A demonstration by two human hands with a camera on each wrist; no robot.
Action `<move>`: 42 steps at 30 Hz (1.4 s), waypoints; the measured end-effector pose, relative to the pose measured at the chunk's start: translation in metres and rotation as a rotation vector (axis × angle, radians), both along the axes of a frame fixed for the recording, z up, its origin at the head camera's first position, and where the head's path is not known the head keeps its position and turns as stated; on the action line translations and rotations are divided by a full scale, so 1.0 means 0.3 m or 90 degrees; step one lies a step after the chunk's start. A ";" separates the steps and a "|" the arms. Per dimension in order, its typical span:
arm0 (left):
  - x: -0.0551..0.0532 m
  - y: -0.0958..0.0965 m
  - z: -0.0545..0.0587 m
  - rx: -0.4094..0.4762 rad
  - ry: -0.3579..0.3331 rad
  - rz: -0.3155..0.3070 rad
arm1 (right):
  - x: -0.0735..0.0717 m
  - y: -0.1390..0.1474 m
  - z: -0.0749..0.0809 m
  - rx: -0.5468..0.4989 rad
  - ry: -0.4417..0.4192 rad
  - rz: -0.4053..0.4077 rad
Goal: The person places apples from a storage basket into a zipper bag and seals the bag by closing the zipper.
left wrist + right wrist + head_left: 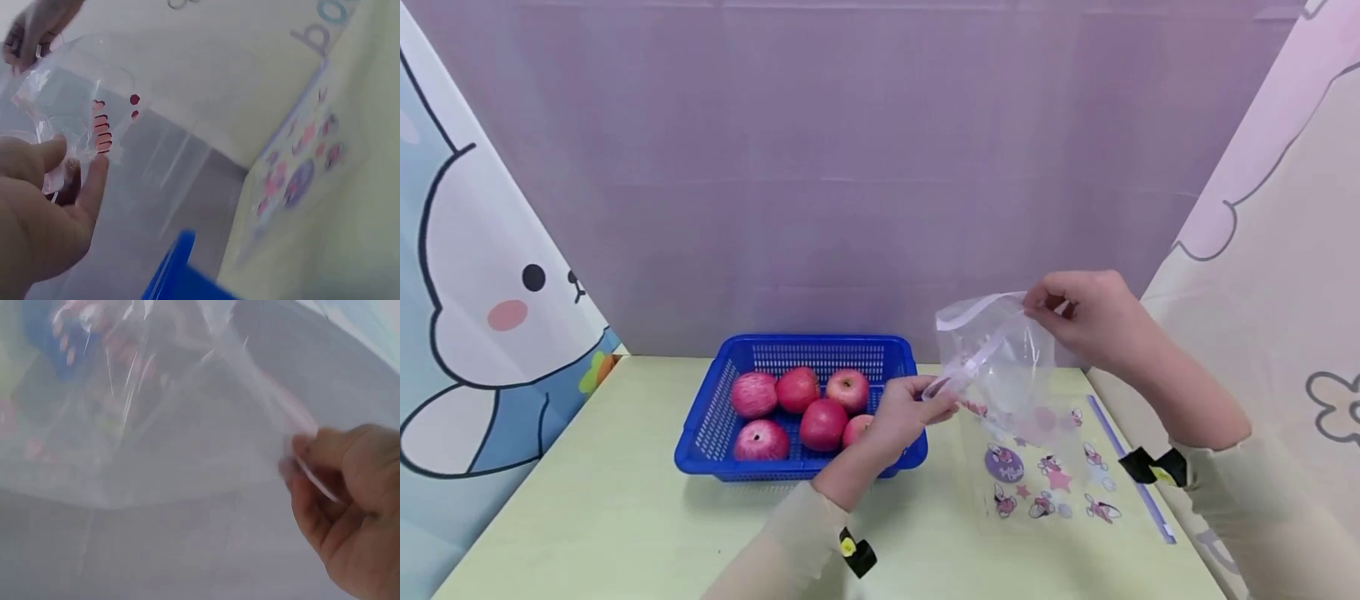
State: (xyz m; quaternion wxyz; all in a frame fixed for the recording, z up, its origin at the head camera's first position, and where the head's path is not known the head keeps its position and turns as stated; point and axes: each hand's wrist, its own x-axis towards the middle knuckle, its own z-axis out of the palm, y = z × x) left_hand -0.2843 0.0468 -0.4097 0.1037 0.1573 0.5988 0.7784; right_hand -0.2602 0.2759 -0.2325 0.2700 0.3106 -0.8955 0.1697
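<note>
A clear plastic zip bag with a pale pink zip strip hangs between both hands above the table, its mouth parted. My left hand pinches the near end of the strip, just over the right side of the basket. Higher up and to the right, my right hand pinches the opposite end of the rim. In the left wrist view, red and pink printing shows on the bag. Thumb and fingers of the right hand grip the bag's edge in the right wrist view. Nothing is visible inside the bag.
A blue plastic basket holding several red apples stands left of centre on the pale yellow table. Flat on the table at right lies another clear printed bag with a purple slider strip. Curtains hang behind and beside.
</note>
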 end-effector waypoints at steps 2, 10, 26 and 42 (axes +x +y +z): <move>-0.008 -0.024 -0.001 -0.125 0.069 0.044 | -0.001 -0.008 -0.024 0.009 0.005 0.013; -0.032 -0.157 -0.030 -0.444 0.205 0.087 | -0.037 0.008 -0.223 -0.087 -0.065 0.001; 0.025 -0.198 -0.044 -0.455 0.125 0.034 | -0.019 -0.055 -0.352 -0.180 -0.151 -0.019; -0.047 -0.535 0.071 -0.649 0.113 0.023 | 0.003 -0.082 -0.397 -0.278 -0.232 0.011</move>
